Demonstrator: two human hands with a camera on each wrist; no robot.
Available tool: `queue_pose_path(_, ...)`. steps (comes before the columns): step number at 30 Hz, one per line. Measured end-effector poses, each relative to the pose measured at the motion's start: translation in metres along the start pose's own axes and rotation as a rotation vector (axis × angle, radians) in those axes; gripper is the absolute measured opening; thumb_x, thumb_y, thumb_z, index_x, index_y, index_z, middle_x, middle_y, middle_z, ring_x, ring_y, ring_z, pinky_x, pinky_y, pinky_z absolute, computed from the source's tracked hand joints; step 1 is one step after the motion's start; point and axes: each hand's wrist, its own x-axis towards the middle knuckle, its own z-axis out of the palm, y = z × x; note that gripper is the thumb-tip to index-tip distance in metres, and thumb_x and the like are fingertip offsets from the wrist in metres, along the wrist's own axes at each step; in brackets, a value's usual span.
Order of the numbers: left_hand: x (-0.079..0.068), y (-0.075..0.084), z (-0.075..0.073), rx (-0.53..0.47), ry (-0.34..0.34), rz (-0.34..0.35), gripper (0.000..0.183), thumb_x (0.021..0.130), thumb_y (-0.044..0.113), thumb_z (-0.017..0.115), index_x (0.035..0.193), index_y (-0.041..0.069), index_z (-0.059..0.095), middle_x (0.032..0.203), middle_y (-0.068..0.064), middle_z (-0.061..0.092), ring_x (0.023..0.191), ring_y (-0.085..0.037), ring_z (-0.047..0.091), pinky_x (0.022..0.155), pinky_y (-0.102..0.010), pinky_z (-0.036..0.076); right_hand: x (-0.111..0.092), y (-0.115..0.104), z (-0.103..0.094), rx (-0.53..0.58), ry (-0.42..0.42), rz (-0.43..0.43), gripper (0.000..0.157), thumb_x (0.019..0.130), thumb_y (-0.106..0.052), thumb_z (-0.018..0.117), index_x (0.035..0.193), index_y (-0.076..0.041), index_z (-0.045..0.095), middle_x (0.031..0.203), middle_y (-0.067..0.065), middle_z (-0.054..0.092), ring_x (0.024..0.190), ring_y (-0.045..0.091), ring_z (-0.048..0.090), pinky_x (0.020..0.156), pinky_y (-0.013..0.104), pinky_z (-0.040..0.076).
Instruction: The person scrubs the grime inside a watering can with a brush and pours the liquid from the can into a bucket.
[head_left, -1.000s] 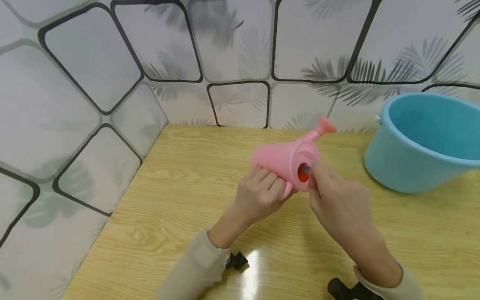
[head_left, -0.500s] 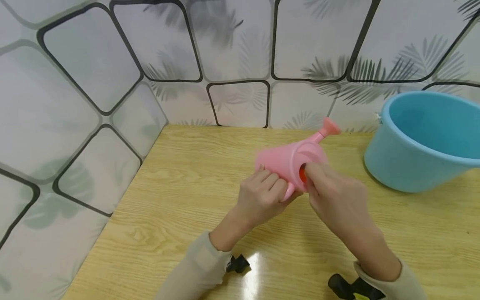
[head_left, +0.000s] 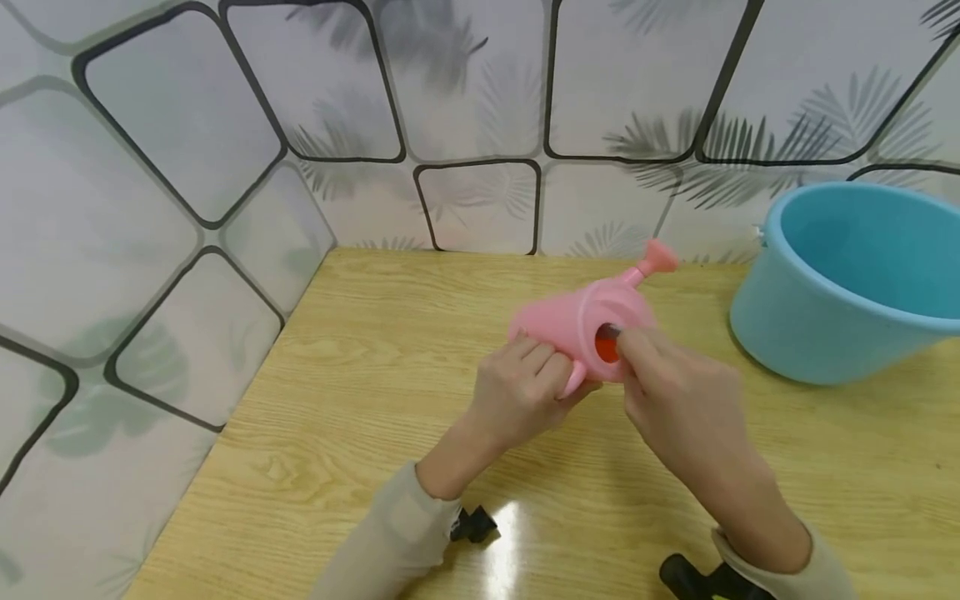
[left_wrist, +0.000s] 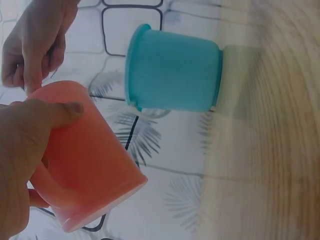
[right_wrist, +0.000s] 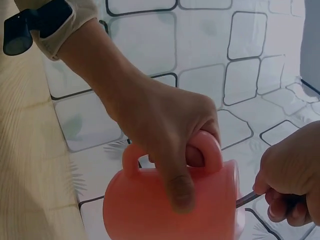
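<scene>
In the head view my left hand [head_left: 521, 387] grips the handle of a pink watering can [head_left: 551, 318], which is tipped on its side above the table. Its mouth faces right and its spout points up and right. Orange-red shows inside the opening. My right hand [head_left: 686, 404] pinches a thin grey metal-looking rod [right_wrist: 248, 199] that reaches into the can's mouth. The rod's far end is hidden inside, so its kind is unclear. From the left wrist view, the left thumb lies along the can's wall [left_wrist: 95, 155].
A light blue bucket [head_left: 825, 333] stands on the wooden table [head_left: 360, 350] at the right, near the wall. Patterned wall covering [head_left: 480, 83] rises behind and at the left. Black camera mounts [head_left: 472, 523] sit at both wrists.
The watering can has shifted slightly right since one second ago. My right hand moved in toward its mouth, then back out a little, and more of the grey rod shows again.
</scene>
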Motion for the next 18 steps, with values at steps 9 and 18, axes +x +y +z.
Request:
queue_pose_path(9,0.007,0.004,-0.006,-0.027,0.027,0.007,0.045,0.086,0.037,0.076,0.059,0.016,0.046,0.055,0.006,0.042,0.051,-0.008,0.04,0.051,-0.02,0.037,0.003,-0.002,-0.004,0.036,0.034,-0.013,0.02,0.083,0.007,0.051,0.072,-0.008,0.045,0.055,0.001,0.029,0.045,0.013,0.02,0.041,0.027,0.013)
queue_pose_path(18,0.001,-0.01,-0.006,0.016,0.048,-0.022,0.047,0.083,0.037,0.079,0.06,0.015,0.045,0.055,0.005,0.041,0.051,-0.008,0.04,0.05,-0.02,0.035,0.003,0.0,-0.011,0.084,0.047,0.023,0.011,0.087,0.0,0.058,0.078,-0.002,0.054,0.056,0.002,0.041,0.043,0.01,0.027,0.038,0.025,0.019)
